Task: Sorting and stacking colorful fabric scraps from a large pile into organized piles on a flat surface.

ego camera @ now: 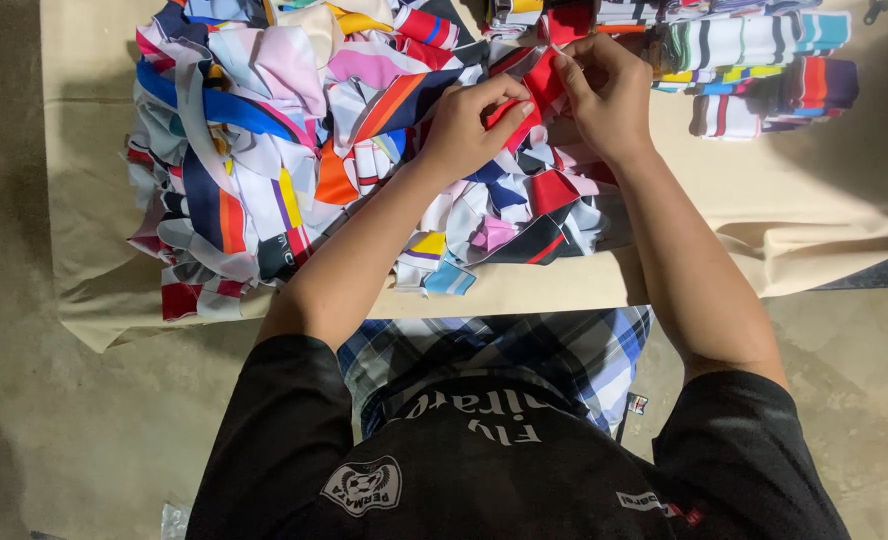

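My left hand (469, 125) and my right hand (609, 95) both pinch a red fabric strip with white edging (542, 88) over the far middle of the table. The strip lies on top of a big loose heap of multicoloured fabric scraps (294, 150) that covers the left and centre of the beige cloth-covered table (824, 200). My left fingers close on the strip's lower part; my right fingers grip its upper end.
A neater stack of striped fabric pieces (754, 70) sits at the far right of the table. The table's front edge (564, 295) runs just above my lap, with a plaid garment below. Concrete floor (84, 430) surrounds the table.
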